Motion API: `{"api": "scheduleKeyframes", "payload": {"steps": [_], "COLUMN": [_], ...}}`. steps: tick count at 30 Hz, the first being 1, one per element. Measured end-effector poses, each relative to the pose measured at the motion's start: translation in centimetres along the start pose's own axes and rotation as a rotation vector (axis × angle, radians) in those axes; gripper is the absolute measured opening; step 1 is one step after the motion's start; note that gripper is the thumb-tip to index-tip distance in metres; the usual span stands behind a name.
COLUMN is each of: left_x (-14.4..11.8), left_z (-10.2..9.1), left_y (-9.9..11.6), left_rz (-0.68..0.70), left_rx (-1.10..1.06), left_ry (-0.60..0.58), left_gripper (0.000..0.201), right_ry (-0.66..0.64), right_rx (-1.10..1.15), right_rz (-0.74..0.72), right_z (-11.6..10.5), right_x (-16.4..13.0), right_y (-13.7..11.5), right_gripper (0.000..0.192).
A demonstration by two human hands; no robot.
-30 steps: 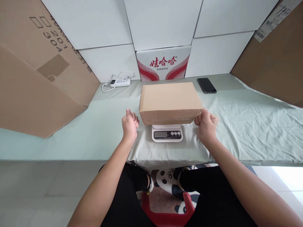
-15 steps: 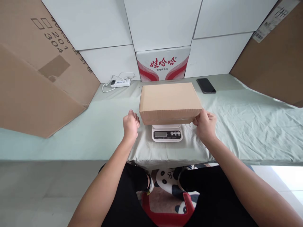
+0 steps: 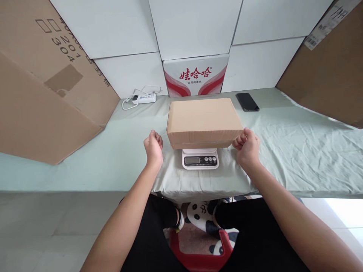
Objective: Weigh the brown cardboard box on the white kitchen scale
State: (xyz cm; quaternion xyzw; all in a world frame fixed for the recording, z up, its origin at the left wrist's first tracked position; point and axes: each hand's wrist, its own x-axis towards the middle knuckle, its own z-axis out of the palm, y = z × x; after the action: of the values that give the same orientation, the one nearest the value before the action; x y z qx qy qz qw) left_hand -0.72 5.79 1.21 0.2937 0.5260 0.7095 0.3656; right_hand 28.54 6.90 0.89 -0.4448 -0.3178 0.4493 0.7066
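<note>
box [image 3: 204, 121] between seemingly empty fists

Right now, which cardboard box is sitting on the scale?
The small closed cardboard box in the middle, between the left hand and right hand. It sits on the white scale; the big cartons lean at the sides.

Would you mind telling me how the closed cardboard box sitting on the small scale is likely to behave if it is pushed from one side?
The cardboard box overhangs the scale on both sides, so a push low on one end could probably tip it. Its flat corrugated walls look stiff, so it should slide as one piece. Its weight cannot be judged; the display is unreadable.
</note>
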Motion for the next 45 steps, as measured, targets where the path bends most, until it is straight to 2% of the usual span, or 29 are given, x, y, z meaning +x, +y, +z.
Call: {"api": "scheduleKeyframes", "payload": {"steps": [8, 21, 30, 38, 42, 45], "left_x": [0.2, 0.2, -0.2, -1.2, -2.8, -3.9], "left_z": [-0.2, -0.1, 0.5, 0.7, 1.2, 1.6], "left_y": [-0.7, -1.4, -1.0, -1.8, -2.3, -2.6], "left_rz": [0.053, 0.086, 0.093, 0.169, 0.185, 0.244], "left_rx": [-0.008, 0.067, 0.088, 0.140, 0.135, 0.107], "left_ry": [-0.085, -0.085, -0.051, -0.073, -0.074, -0.137], "left_gripper": [0.054, 0.038, 0.036, 0.029, 0.045, 0.061], "right_ry": [0.009, 0.039, -0.005, -0.031, -0.098, -0.142], "right_rx": [0.013, 0.024, -0.088, -0.051, -0.082, -0.123], "right_rz": [0.043, -0.075, -0.116, -0.163, -0.193, -0.245], "right_z": [0.1, 0.6, 0.8, 1.0, 1.6, 2.1], "right_x": [0.2, 0.6, 0.1, -0.6, -2.4, -3.3], "right_y": [-0.4, 0.5, 0.6, 1.7, 2.2, 2.2], "right_gripper": [0.047, 0.026, 0.038, 0.043, 0.056, 0.060]}}
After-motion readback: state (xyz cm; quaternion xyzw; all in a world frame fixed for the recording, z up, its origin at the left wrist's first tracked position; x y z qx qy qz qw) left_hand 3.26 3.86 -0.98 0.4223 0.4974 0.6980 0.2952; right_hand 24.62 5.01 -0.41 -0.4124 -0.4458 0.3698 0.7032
